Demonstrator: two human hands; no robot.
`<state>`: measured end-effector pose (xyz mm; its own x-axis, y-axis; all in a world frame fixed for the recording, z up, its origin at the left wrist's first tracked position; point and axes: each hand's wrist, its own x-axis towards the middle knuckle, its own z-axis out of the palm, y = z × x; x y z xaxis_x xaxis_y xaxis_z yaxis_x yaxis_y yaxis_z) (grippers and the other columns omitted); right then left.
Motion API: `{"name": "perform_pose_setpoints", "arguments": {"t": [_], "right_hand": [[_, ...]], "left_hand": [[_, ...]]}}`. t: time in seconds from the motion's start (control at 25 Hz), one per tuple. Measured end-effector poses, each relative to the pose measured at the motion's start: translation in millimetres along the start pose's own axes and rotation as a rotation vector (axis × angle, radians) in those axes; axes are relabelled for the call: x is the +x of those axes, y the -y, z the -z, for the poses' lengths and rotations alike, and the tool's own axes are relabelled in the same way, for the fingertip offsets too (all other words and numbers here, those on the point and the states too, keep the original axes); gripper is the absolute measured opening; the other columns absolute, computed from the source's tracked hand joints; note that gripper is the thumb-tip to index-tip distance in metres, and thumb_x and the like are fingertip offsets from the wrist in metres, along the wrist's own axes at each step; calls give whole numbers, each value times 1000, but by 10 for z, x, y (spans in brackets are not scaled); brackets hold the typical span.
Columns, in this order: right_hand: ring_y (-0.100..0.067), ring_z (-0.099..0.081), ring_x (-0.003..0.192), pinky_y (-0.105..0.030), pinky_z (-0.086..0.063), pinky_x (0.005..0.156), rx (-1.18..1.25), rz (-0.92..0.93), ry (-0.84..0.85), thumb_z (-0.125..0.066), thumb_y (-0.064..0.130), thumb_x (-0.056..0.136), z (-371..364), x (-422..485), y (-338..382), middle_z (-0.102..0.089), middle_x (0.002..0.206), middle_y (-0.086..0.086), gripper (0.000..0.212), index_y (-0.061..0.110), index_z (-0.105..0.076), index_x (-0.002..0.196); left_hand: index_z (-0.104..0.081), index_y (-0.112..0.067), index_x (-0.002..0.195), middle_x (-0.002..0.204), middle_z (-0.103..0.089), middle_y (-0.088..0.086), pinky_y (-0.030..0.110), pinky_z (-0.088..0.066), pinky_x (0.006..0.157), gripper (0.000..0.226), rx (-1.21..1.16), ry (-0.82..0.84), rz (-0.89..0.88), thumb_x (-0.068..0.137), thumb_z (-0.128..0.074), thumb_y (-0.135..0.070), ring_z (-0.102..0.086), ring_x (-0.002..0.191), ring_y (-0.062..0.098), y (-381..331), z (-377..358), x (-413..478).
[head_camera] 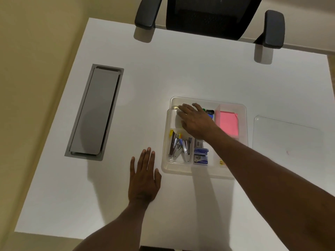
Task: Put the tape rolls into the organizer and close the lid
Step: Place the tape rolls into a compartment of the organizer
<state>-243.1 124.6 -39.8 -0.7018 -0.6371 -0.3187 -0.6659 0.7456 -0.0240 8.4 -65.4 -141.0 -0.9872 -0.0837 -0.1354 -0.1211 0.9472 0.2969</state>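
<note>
The clear plastic organizer [243, 109] sits open on the white desk. My right hand [194, 120] reaches into its far-left compartment with fingers stretched and apart. The fingertips rest on a clear tape roll [175, 108] lying in that compartment; most of the compartment is hidden under the hand. The other compartments hold staplers [178, 147], staple boxes [200, 156], pink sticky notes [228, 124] and small clips. The transparent lid [286, 136] lies flat on the desk to the organizer's right. My left hand [144, 180] lies flat on the desk, just left of the organizer's near corner.
A grey cable-tray cover [95, 113] is set into the desk at the left. A black office chair [208, 15] stands at the far edge, its armrests over the desk. The desk's left edge drops to a beige floor.
</note>
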Motion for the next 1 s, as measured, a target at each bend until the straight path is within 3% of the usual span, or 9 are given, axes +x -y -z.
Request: {"name": "perform_pose_setpoints", "arguments": {"t": [0.12, 0.4, 0.52, 0.68, 0.8, 1.0], "right_hand": [[-23, -16, 156, -46, -11, 128, 68, -40, -9, -37, 27, 105, 8, -143, 45, -22, 167, -9, 51, 12, -33, 154], [-25, -40, 144, -49, -23, 124, 92, -31, -80, -29, 34, 106, -83, -416, 28, -47, 151, -10, 48, 10, -46, 145], [-22, -40, 144, -49, -23, 123, 71, -19, -99, -17, 42, 104, -81, -272, 51, -49, 149, -8, 56, 13, -49, 140], [-21, -34, 149, -51, -17, 125, 56, 1, -68, -18, 49, 106, -88, -105, 128, -46, 155, -6, 58, 16, -52, 139], [-23, -36, 147, -52, -20, 123, 64, -75, -98, -18, 50, 106, -115, -223, 270, -47, 153, -7, 58, 16, -53, 137], [-26, -44, 138, -50, -29, 119, 141, -249, -229, -27, 43, 108, -219, -772, 573, -53, 143, -8, 46, 16, -52, 134]], "left_hand": [[-20, -20, 169, 179, -15, 1, 54, -12, 135, 68, -2, -8, -5, 106, -32, -42, -14, 167, 20, 4, -10, -3], [-18, -22, 169, 178, -18, 1, 56, -17, 134, 67, 1, -9, 7, 107, -27, -45, -19, 166, 21, -20, -13, -3], [-20, -21, 169, 178, -20, 2, 56, -17, 133, 66, -13, 2, 11, 107, -24, -46, -19, 166, 22, -19, -11, -10], [-22, -22, 168, 178, -21, 2, 58, -21, 133, 66, -17, 19, 6, 108, -20, -48, -19, 166, 21, -15, 8, 5], [-21, -22, 168, 178, -21, 2, 59, -21, 133, 66, -26, 31, 8, 108, -17, -49, -20, 166, 22, -9, 10, 3], [-23, -20, 168, 178, -19, 2, 56, -17, 134, 66, -44, 49, -5, 107, -32, -42, -16, 167, 20, -24, 77, -7]]}}
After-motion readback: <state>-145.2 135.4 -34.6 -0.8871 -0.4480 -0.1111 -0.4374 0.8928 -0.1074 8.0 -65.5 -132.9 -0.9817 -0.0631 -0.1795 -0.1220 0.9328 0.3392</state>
